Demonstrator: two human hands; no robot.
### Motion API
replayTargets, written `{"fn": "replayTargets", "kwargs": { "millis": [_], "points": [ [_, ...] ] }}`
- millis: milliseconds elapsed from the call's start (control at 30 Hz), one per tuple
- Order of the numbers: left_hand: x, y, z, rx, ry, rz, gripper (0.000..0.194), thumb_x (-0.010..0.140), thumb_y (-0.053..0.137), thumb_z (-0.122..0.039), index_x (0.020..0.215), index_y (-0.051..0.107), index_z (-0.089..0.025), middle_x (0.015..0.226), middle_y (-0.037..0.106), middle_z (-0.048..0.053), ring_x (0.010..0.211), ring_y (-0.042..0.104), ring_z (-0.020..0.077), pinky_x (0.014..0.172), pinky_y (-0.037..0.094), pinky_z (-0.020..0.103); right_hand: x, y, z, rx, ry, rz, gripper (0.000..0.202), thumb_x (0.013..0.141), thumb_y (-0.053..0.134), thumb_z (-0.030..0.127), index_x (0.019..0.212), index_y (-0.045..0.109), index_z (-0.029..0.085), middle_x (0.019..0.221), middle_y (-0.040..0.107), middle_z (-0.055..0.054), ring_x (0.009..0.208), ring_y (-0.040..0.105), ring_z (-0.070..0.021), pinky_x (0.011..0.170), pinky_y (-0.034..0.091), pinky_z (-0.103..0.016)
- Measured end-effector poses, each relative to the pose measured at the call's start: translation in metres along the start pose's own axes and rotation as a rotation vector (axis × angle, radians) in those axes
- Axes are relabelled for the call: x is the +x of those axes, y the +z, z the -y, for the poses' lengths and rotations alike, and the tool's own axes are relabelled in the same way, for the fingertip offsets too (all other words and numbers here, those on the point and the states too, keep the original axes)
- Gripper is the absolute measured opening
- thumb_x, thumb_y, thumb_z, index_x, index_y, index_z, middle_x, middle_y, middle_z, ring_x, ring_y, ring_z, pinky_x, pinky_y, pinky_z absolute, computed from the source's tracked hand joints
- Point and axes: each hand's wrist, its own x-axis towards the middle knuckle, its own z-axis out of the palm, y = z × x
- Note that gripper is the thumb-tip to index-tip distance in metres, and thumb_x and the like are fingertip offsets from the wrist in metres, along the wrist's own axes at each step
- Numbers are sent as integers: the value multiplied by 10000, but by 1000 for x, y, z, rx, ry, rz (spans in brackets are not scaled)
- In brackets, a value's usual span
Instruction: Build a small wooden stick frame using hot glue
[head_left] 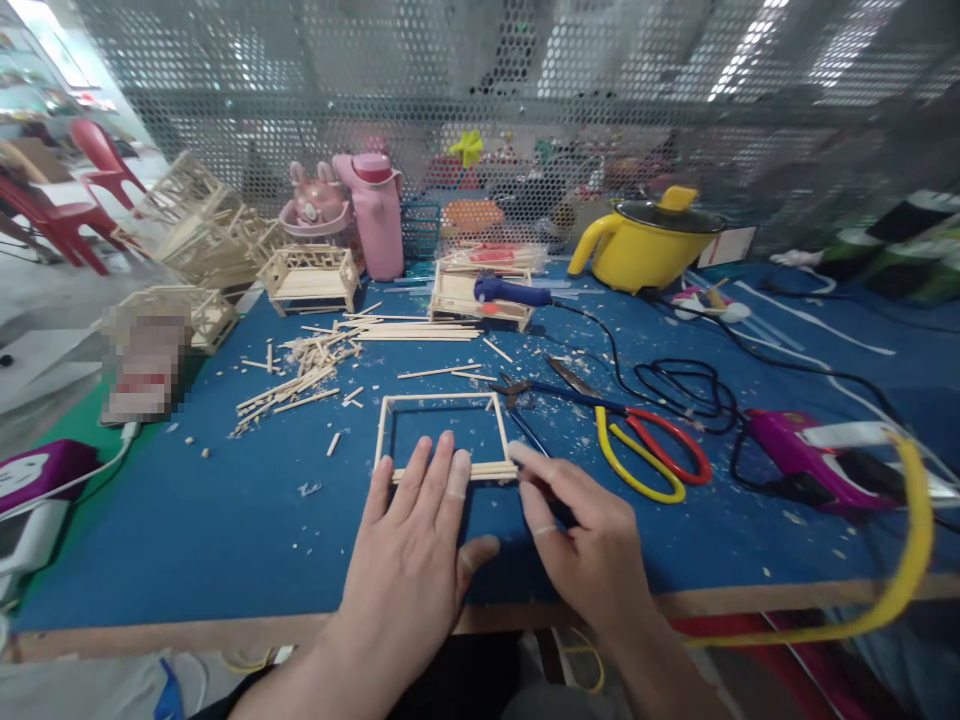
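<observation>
A small rectangular frame of thin wooden sticks (441, 397) lies on the blue tabletop in front of me. Along its near side run several sticks laid side by side (491, 470). My left hand (416, 530) rests flat over that near side, fingers stretched out and pressing on the sticks. At the frame's near right corner, the thumb and forefinger of my right hand (589, 530) close around the stick ends. Fingertips on both hands carry pale coverings. Part of the near side is hidden under my left fingers.
Scissors (637, 460) and pliers (517, 390) lie right of the frame. Loose sticks (307, 370) are scattered behind. Farther back are a blue glue gun (514, 292), a small wooden bed-like model (311, 280), a pink flask (381, 220) and a yellow pot (652, 245). Black cables (686, 390) loop at right.
</observation>
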Motion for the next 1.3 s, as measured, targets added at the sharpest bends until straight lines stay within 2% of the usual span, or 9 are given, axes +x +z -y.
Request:
{"fn": "replayTargets", "kwargs": {
  "millis": [133, 233, 267, 367, 433, 533, 700, 1100, 1300],
  "points": [
    [-11, -10, 8, -164, -38, -122, 462, 905, 460, -236, 1363, 412, -195, 1477, 385, 96, 1394, 269, 266, 1145, 114, 486, -2, 3, -2, -29, 97, -50, 372, 823, 529, 178, 1192, 576, 190, 862, 665, -35, 602, 579, -119, 591, 524, -255],
    [-24, -21, 27, -372, -291, -347, 439, 879, 480, -165, 1308, 442, -249, 1397, 472, 95, 1320, 392, 249, 1099, 268, 470, -1, 3, -4, -72, 65, -1, 322, 811, 546, 210, 1127, 610, 201, 840, 669, -35, 588, 577, -126, 569, 522, -259],
    [-27, -23, 35, -446, -417, -364, 426, 878, 498, -197, 1297, 450, -251, 1344, 517, 92, 1256, 462, 243, 1052, 346, 436, 0, 3, -4, -82, 42, 20, 313, 815, 553, 224, 1121, 620, 208, 847, 682, -36, 607, 595, -134, 584, 530, -266],
    [-29, -24, 53, -695, -671, -135, 421, 867, 543, -323, 1277, 488, -246, 1196, 630, 73, 1085, 589, 237, 914, 463, 370, 2, 3, -4, -86, -32, 57, 286, 832, 569, 242, 1105, 654, 230, 937, 726, -40, 742, 670, -170, 692, 561, -291],
    [-26, -22, 58, -774, -675, 15, 425, 849, 568, -371, 1253, 528, -247, 1144, 664, 61, 1041, 612, 237, 904, 467, 364, 3, 4, -3, -68, -67, 66, 258, 847, 563, 225, 1077, 677, 244, 980, 738, -29, 830, 694, -183, 766, 566, -300],
    [-22, -21, 59, -801, -654, 73, 359, 856, 552, -401, 1183, 596, -258, 1086, 692, 43, 979, 635, 221, 877, 476, 344, 5, 5, -1, -30, -90, 86, 232, 860, 548, 201, 1028, 699, 254, 955, 749, -10, 855, 707, -181, 790, 572, -295],
    [-22, -23, 61, -755, -643, 50, 226, 842, 574, -420, 943, 715, -274, 949, 740, 13, 896, 670, 215, 821, 496, 323, 5, 5, 2, -24, -98, 103, 217, 854, 563, 185, 1016, 698, 239, 953, 747, -13, 872, 703, -173, 793, 569, -284],
    [-18, -22, 59, -752, -655, -14, 195, 817, 608, -407, 870, 745, -279, 891, 759, -6, 858, 708, 220, 738, 550, 288, 4, 5, 0, -44, -39, 95, 190, 875, 548, 200, 963, 712, 239, 930, 751, 1, 863, 706, -159, 798, 564, -257],
    [-23, -16, 65, -732, -564, 1, 205, 829, 593, -387, 927, 737, -280, 925, 756, -14, 855, 711, 189, 746, 554, 260, 3, 7, -3, -53, -83, 74, 175, 873, 562, 190, 959, 711, 225, 922, 753, 4, 851, 707, -146, 805, 552, -231]
  ]
}}
